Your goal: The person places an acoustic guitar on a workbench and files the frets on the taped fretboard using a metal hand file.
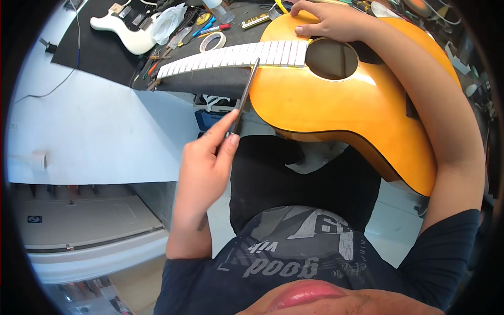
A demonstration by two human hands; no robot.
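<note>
My left hand [207, 157] is closed around a slim dark metal tool that looks like a file [247, 94]. Its tip rests at the fingerboard's near edge, close to where the neck meets the body. White tape-like strips cover the fingerboard [231, 53] between the frets, and no strings show. The orange-yellow acoustic guitar [315, 100] lies face up across the bench edge and above my lap. My right arm reaches over its body. My right hand [336, 22] lies on the top beyond the soundhole [332, 59], thumb and fingers apart.
Behind the neck, the dark bench [178, 83] holds a tape roll [213, 42], a red marker [216, 29], a clear plastic bag [169, 23] and a white electric guitar body [123, 31]. A blue box [207, 119] sits below. At left is a white surface [94, 126].
</note>
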